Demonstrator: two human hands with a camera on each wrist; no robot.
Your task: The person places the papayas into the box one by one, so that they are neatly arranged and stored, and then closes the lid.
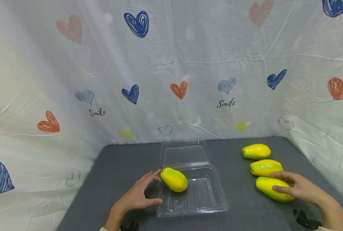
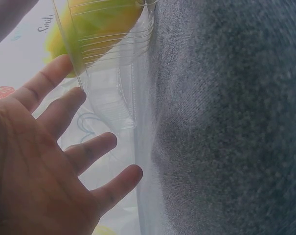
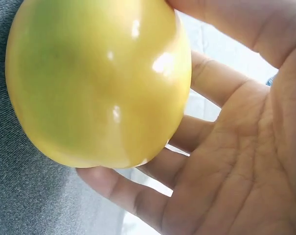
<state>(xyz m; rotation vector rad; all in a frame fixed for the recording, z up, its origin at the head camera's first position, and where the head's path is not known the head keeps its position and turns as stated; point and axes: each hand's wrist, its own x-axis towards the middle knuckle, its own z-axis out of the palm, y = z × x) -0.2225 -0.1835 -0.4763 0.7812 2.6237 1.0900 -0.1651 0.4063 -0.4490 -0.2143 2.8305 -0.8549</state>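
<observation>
A yellow-green papaya lies in the left part of a clear plastic clamshell box, whose lid is folded back. My left hand is at the box's left side, thumb and fingers spread, fingertips right at the wall. Through that wall the papaya shows in the left wrist view. On the right, my right hand grips the nearest papaya of a row, thumb on its near side and fingers over the far side. The same papaya fills much of the right wrist view, fingers curved around it.
Two more papayas, a middle one and a far one, lie behind the gripped one on the grey cloth-covered table. A white curtain printed with hearts hangs behind and along both sides.
</observation>
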